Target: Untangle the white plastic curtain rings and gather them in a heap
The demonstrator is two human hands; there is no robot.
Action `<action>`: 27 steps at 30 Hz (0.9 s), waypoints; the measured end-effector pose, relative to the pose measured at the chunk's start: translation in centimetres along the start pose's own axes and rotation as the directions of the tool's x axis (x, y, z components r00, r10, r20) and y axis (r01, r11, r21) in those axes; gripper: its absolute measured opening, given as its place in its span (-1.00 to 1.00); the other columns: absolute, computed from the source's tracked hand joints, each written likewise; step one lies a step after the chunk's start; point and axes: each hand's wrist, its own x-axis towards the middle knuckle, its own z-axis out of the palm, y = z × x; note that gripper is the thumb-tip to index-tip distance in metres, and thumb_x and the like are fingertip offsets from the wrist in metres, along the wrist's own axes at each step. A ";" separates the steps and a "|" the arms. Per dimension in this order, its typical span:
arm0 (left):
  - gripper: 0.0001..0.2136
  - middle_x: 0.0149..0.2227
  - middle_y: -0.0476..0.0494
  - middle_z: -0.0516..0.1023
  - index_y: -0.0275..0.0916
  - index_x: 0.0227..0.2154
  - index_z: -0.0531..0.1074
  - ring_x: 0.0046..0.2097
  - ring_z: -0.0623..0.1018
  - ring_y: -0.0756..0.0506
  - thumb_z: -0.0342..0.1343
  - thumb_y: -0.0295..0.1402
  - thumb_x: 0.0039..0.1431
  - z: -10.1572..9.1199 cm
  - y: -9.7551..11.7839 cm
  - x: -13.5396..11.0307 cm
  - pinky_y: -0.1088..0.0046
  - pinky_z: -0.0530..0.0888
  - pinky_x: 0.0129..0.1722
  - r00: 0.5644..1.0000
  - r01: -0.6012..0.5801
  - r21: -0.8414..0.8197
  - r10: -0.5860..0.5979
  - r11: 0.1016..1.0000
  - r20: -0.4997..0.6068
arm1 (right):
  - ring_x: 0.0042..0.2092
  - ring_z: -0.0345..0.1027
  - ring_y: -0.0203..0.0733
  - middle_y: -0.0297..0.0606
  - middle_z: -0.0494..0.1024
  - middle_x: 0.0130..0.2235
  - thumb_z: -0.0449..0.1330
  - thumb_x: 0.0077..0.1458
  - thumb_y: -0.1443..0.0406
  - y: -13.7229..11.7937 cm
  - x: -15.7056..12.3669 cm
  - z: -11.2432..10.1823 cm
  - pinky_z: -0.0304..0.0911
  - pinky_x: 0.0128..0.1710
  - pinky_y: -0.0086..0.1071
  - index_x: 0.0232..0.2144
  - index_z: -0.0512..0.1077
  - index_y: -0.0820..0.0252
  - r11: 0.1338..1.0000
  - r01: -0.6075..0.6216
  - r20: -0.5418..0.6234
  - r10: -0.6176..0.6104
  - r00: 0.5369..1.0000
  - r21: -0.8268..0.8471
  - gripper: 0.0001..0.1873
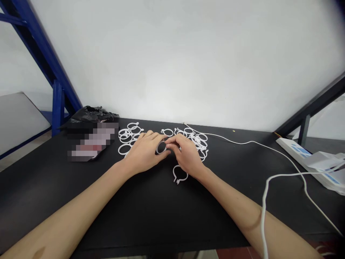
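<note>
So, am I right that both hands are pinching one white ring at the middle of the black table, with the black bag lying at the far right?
Not quite: the head view shows the black bag at the far left, not the right. The rest holds: the left hand and right hand meet on one white ring at the middle of the black table.

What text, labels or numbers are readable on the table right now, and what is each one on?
No legible text anywhere.
White flat package at the right edge: blue markings, too small to read.
Black bag: the patch in front of it is blurred, unreadable.
Held white ring, loose rings, cable: no markings visible.
</note>
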 end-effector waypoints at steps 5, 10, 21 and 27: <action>-0.75 -0.19 -0.09 0.57 -0.17 -0.17 0.43 -0.14 0.42 -0.19 0.12 -0.13 0.21 -0.1 -0.1 0.2 0.18 0.33 -0.07 1.000 -0.026 -0.048 0.025 0.998 -0.014 | -0.22 0.40 -0.23 -0.32 0.54 -0.29 0.10 0.21 0.43 -0.2 0.0 -0.3 0.27 -0.17 -0.34 -0.35 0.43 0.13 1.000 -0.004 -0.036 0.004 0.999 0.015 -0.84; -0.71 -0.27 -0.08 0.54 -0.17 -0.22 0.45 -0.18 0.41 -0.17 0.14 -0.06 0.17 -1.8 -1.5 -0.1 0.30 0.37 -0.19 0.997 -0.061 -0.093 0.057 0.994 -0.042 | -0.29 0.38 -0.26 -0.33 0.52 -0.32 0.14 0.23 0.32 -0.4 -0.2 -0.5 0.28 -0.23 -0.37 -0.18 0.45 0.13 1.000 -0.017 -0.015 0.016 1.000 -0.016 -0.88; -0.67 -0.28 -0.10 0.50 -0.14 -0.35 0.40 -0.15 0.39 -0.20 0.09 0.04 0.15 -3.7 -5.9 -2.5 0.32 0.33 -0.22 0.998 0.035 0.059 -0.038 0.998 0.049 | -0.21 0.39 -0.20 -0.27 0.55 -0.30 0.06 0.28 0.27 0.1 0.2 -3.0 0.21 -0.24 -0.36 -0.26 0.47 0.16 0.900 -0.038 -0.078 0.004 0.997 -0.435 -0.81; -0.69 -0.25 -0.10 0.53 -0.16 -0.31 0.44 -0.12 0.39 -0.19 -0.02 -0.03 0.25 -3.3 -5.6 -2.3 0.30 0.34 -0.13 0.995 0.102 0.059 -0.102 0.993 -0.001 | -0.18 0.39 -0.18 -0.28 0.56 -0.26 0.07 0.28 0.26 -0.1 0.0 -2.5 0.17 -0.23 -0.35 -0.29 0.47 0.15 0.878 -0.041 0.023 0.059 0.998 -0.477 -0.81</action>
